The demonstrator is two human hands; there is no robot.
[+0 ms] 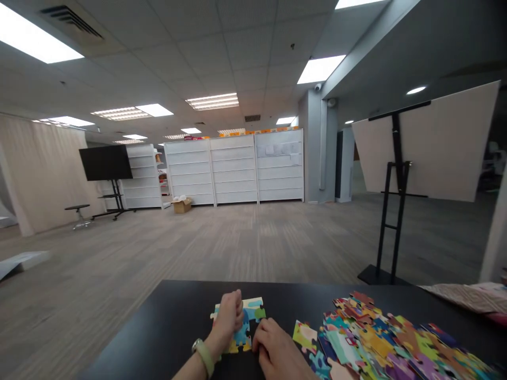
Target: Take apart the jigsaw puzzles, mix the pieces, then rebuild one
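A partly joined jigsaw puzzle point(243, 334) lies flat on the black table, in blue, green, cream and yellow. My left hand point(229, 315), with a pale band and watch at the wrist, rests over the puzzle's left part in a fist and covers some of it. Curled fingers of my right hand point(277, 348) meet the puzzle's lower right edge; what they hold, if anything, is hidden. Right of that hand lies a loose green and cream puzzle piece point(304, 334), beside a big heap of mixed puzzle pieces point(372, 343).
The black table point(178, 316) ends at a far edge just beyond the puzzle. Patterned cloth point(467, 296) lies at its right side. A black easel stand point(392, 227) holds a white board behind. White shelves point(233, 169), a screen point(106, 162) and a cardboard box point(182, 205) stand farther off.
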